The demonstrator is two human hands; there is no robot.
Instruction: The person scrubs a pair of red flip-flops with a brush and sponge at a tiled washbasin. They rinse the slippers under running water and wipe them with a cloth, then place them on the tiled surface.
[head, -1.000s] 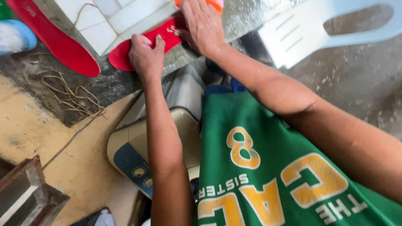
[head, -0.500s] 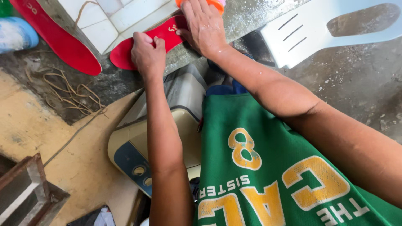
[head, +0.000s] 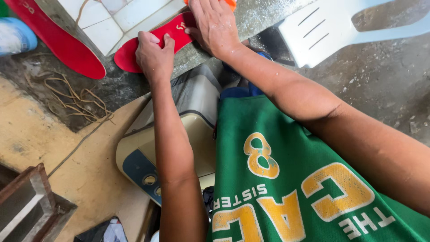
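Note:
A red shoe insole (head: 130,51) lies across the edge of a concrete and white-tiled ledge (head: 121,15). My left hand (head: 153,54) grips the insole near its rounded end, fingers curled over it. My right hand (head: 214,24) lies flat on the insole's other part, pressing it down onto the ledge; its fingertips run out of the top of the frame. A bit of orange shows past my right hand at the top edge. My wet forearms reach over a green jersey (head: 286,183) with yellow lettering.
A second red insole (head: 60,42) rests at the upper left beside a blue and white object (head: 15,36). A white plastic chair (head: 331,27) stands at the upper right. A beige and blue appliance (head: 148,161) sits below my left arm. Dry twine (head: 74,96) lies on the ground.
Both hands stay on the insole; my left hand has shifted slightly along it. The view has barely moved.

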